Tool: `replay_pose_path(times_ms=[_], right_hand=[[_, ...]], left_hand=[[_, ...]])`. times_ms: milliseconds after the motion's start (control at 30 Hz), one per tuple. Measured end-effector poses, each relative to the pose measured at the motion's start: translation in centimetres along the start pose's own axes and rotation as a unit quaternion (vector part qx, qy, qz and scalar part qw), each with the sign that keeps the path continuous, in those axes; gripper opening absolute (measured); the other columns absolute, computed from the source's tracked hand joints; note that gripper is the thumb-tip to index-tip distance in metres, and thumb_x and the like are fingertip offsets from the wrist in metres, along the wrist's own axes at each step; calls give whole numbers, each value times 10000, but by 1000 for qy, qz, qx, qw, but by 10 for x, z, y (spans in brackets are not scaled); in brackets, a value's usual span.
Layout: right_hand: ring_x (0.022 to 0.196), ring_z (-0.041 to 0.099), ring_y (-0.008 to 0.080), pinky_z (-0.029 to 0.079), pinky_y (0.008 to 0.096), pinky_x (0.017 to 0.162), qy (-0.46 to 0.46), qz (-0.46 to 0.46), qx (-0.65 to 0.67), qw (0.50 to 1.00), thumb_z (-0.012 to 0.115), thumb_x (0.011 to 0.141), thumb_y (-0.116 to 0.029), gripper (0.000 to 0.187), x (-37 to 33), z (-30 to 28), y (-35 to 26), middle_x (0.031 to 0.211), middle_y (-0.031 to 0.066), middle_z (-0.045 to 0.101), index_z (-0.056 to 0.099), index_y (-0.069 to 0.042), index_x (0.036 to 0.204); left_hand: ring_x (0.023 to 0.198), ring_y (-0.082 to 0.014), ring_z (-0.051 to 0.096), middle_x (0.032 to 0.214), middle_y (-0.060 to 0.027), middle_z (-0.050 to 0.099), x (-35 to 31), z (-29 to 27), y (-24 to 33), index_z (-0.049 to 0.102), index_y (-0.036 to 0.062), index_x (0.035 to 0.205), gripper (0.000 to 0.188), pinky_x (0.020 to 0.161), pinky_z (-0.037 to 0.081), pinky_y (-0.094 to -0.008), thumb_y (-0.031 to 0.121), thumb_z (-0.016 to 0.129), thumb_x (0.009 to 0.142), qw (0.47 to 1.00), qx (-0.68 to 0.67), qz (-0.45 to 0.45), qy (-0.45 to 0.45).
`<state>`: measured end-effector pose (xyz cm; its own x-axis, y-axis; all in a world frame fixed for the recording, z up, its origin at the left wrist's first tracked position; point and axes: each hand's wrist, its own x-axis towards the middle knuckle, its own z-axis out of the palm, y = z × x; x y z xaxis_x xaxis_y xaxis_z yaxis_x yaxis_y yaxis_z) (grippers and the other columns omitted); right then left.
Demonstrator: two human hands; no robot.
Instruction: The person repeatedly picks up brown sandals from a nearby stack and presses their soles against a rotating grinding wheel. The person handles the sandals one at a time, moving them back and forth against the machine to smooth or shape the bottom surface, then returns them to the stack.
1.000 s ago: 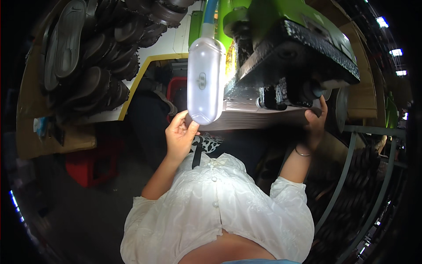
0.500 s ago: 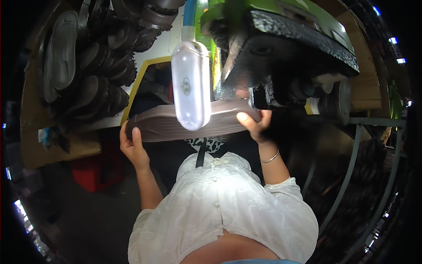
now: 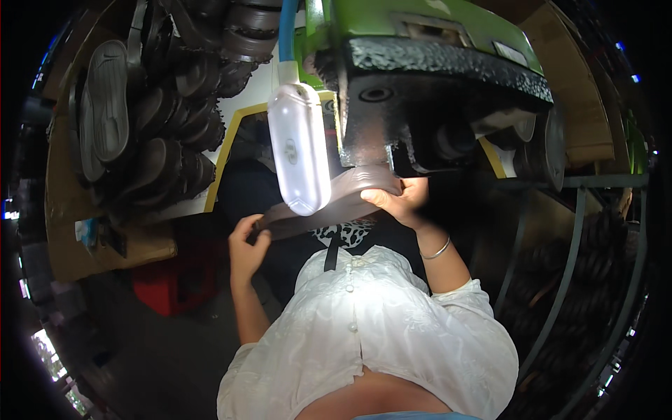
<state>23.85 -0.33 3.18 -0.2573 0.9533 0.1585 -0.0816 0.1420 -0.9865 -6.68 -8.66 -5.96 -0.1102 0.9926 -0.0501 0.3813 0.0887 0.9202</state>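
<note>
Holding a brown shoe sole (image 3: pixel 348 195) by its two ends, the person is keeping it low in front of the body, just under the front of a green and black machine (image 3: pixel 441 91). The sole is slanting, its right end higher and nearer the machine; whether it is touching the metal there, I cannot tell. The two-ended hold is probably serving to steady a long, bendy piece and set its angle. A lit lamp (image 3: pixel 299 154) is hanging on a blue arm and covering part of the sole from view, presumably placed so close to be lighting the work. More soles (image 3: pixel 157 119) are lying heaped on the white table (image 3: pixel 236 105) at the left, likely kept there for easy reach.

The right hand (image 3: pixel 406 204) is pinching its end, the thumb lying flat along the near face and the fingers mostly going out of sight behind. The left hand (image 3: pixel 246 245) is curling around the far left tip, thumb below and fingers above, with only a small gap filled by the sole's end; this grip is looking lighter, though how hard either hand is pressing is not showing.
</note>
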Motion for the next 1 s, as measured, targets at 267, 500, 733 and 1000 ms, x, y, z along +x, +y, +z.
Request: replay_pose_path(times_ms=[267,500,733,1000], right_hand=[[919,561,148,446,263,820,53,-75,72,993,743,705,-106,575,-9,4,23,1018,93,579,433,38,1168],[1001,487,143,385,276,885,92,-84,75,989,605,782,-89,480,-8,3,16,1109,89,505,409,32,1203],[930,487,117,401,250,824,36,-84,55,994,616,767,-93,498,-7,2,20,1055,67,495,407,19,1206],[931,522,143,434,274,831,-41,12,119,992,656,740,-53,678,4,-2,2,1099,80,475,269,-13,1295]], left_hand=[[758,-279,584,827,-129,605,22,79,115,608,9,925,328,686,453,-330,186,729,676,966,122,229,14],[666,-270,578,738,-115,602,38,77,138,633,5,848,293,599,452,-336,191,746,652,957,142,250,22],[668,-261,578,755,-131,600,33,75,128,621,-23,868,308,614,448,-314,165,745,658,959,132,248,22],[627,-203,606,702,-112,627,18,95,114,623,-14,893,341,603,469,-296,255,730,713,984,10,172,49]])
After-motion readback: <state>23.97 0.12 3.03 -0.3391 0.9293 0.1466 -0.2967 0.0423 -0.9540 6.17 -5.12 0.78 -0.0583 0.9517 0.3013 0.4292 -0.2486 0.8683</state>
